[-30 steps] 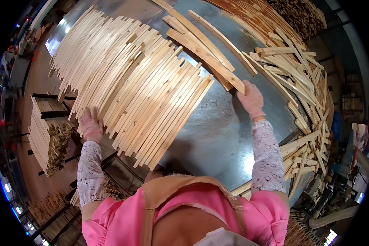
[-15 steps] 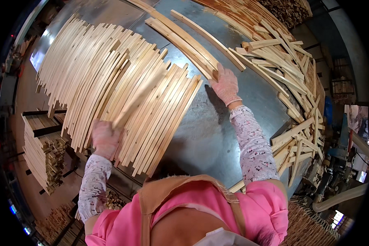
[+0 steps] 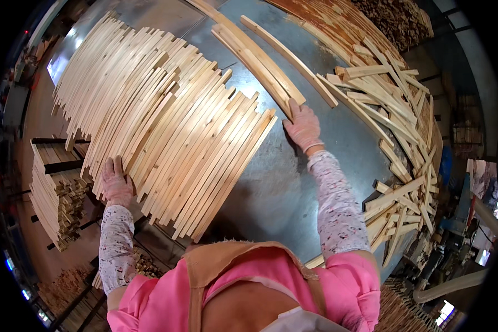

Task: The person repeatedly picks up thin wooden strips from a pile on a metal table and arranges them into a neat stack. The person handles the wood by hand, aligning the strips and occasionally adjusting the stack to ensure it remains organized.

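Observation:
A wide row of pale wooden strips (image 3: 199,149) lies side by side on the metal table (image 3: 271,177), their ends uneven. My left hand (image 3: 117,182), in a light work glove, rests on the near ends of strips toward the row's left, fingers stretched out and thumb apart. Across the gap to the right of the row, my gloved right hand (image 3: 304,126) has its fingers and thumb around the near end of a wooden strip (image 3: 265,77). This strip lies against other long strips that run away toward the far edge.
One separate strip (image 3: 288,58) lies right of these. A jumbled heap of offcuts (image 3: 398,110) covers the table's right side. Stacked strips (image 3: 52,199) stand in a black rack at the lower left. Machinery with a hose (image 3: 454,285) stands at the right.
My left hand has moved left along the near ends. A strip that was blurred and slanted over the row beside it now lies among the others. My right hand stays at the strip's end.

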`<state>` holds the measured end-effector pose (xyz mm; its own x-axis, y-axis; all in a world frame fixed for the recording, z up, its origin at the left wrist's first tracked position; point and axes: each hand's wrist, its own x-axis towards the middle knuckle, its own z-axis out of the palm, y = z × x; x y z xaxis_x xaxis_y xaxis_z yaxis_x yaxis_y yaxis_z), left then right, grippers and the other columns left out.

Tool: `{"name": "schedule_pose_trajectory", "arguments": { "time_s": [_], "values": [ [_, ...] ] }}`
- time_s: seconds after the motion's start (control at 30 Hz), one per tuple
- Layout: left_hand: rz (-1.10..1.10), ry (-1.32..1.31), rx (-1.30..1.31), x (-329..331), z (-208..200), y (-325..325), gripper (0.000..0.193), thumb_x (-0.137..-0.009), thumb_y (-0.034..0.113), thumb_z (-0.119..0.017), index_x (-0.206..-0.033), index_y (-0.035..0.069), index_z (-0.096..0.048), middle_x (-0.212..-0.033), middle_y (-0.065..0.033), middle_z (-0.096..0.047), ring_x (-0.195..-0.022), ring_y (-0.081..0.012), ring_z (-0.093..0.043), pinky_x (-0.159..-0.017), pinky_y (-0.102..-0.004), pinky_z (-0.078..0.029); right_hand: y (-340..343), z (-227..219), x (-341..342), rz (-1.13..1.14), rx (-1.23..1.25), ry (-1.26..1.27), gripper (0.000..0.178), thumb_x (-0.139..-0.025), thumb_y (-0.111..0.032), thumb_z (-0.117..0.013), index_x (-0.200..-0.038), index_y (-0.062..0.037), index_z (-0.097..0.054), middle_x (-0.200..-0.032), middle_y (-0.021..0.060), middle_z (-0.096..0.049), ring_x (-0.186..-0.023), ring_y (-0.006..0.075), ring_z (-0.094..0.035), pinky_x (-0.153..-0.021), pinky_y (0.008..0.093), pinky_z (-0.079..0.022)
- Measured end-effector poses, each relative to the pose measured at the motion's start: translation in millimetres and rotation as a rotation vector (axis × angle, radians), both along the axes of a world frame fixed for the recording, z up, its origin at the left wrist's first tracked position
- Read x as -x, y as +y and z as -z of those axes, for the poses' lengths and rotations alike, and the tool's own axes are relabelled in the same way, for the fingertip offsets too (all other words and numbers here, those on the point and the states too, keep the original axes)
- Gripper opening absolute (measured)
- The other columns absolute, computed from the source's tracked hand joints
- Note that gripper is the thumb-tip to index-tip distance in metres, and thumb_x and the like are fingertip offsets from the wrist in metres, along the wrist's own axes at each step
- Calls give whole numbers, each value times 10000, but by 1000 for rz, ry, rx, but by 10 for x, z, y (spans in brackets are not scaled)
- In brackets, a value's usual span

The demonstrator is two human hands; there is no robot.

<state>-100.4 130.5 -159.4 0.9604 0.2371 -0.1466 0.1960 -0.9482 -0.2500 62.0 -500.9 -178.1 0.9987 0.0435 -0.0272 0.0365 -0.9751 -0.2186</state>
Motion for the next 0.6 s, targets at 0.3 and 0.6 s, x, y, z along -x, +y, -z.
{"name": "schedule_pose_trajectory", "arguments": {
  "time_s": [0.3, 0.6],
  "values": [
    [-112, 10, 4, -54, -44, -194, 894, -924, 225, -750, -1695, 169, -302, -1732, -189, -299, -1606, -399, -279, -1321, -477, -269, -74, -271, -582, -9, 117, -11, 683, -912, -326, -723, -1547, -165, -530, -1246, 172, -677, -1214, 381, -643, -998, 508, -547],
    [83, -238, 303, -484, -425, -603, 724, -948, 242, -700, -1601, 26, -472, -1664, -237, -413, -1503, -413, -440, -1257, -493, -383, -504, -352, -812, -10, 109, -99, 639, -883, -262, -746, -1480, -108, -577, -1134, 169, -726, -1114, 373, -690, -944, 519, -557]
  ]
}}
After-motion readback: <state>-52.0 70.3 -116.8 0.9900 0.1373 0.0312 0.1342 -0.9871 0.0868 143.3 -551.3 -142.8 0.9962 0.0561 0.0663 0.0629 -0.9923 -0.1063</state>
